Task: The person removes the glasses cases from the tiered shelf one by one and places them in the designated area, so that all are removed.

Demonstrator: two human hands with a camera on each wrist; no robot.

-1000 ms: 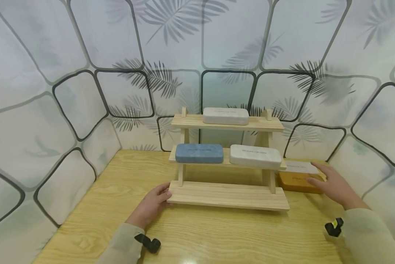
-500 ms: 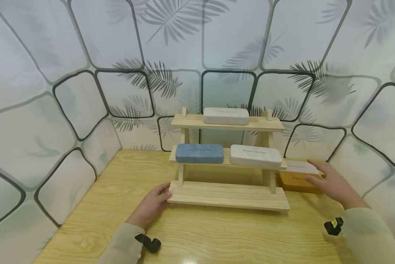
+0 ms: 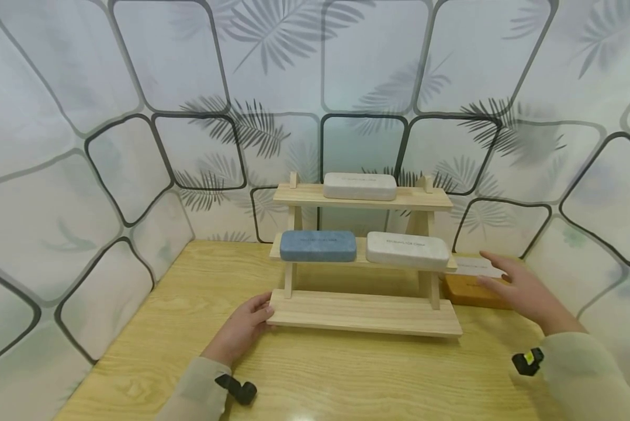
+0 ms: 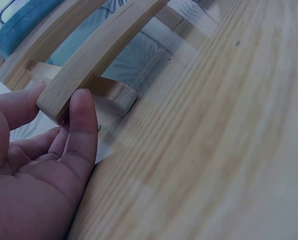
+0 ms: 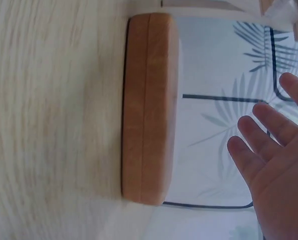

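A three-step wooden display stand stands on the table. My left hand pinches the left end of its lowest board; in the left wrist view the thumb lies on one face and a fingertip on the other. At the stand's right side, my right hand hovers with spread fingers over an orange glasses case and holds nothing. Just behind that orange case shows a white one, partly hidden. The right wrist view has the orange case's long side with its lid seam, apart from the fingers.
On the middle step sit a blue case and a white case side by side. Another white case lies on the top step. A patterned curtain encloses the wooden table at the back and sides.
My right hand has shifted slightly left over the orange case, fingers still spread. The left hand, the stand and the cases on it have stayed in place.
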